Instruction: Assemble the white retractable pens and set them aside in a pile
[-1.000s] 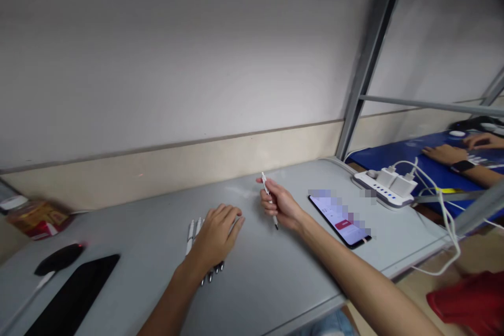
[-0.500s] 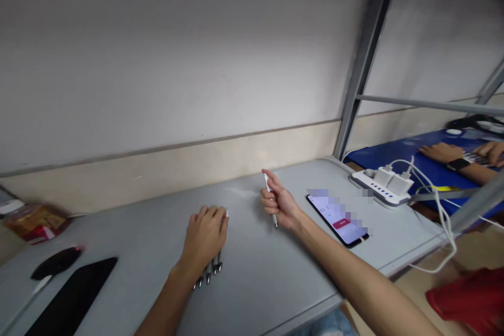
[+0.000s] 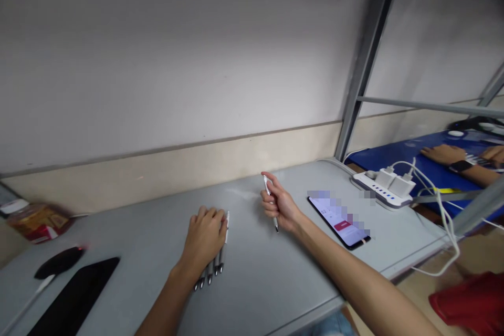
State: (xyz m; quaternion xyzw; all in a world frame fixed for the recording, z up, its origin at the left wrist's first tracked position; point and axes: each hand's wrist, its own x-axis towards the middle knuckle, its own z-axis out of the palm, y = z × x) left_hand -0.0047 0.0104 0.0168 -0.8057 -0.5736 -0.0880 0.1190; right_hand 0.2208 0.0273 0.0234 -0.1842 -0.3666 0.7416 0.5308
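Note:
My left hand [image 3: 207, 233] rests palm down over a row of several pens [image 3: 227, 228] lying side by side on the grey desk. Its fingers bend down over them, with the fingertips hidden, and the thumb lies along the right side. Silver tips [image 3: 209, 278] of the pens stick out towards me below the palm. To the right and a little above the desk, my right hand [image 3: 280, 203] is wrapped round one white and grey pen [image 3: 266, 185]. That pen is nearly upright, tip down, and my index finger points up past its top end.
A phone [image 3: 338, 223] with a lit screen lies right of my right forearm. Behind it is a power strip [image 3: 381, 191] with plugs and white cables. At left are a black tablet-like slab [image 3: 74, 299], a mouse [image 3: 59, 262] and a packet [image 3: 39, 223]. Another person's hand [image 3: 443, 153] is at a blue table.
My left thumb has drawn in a little, and more of the rightmost pen's white barrel shows. The right hand keeps its grip on the pen in nearly the same place.

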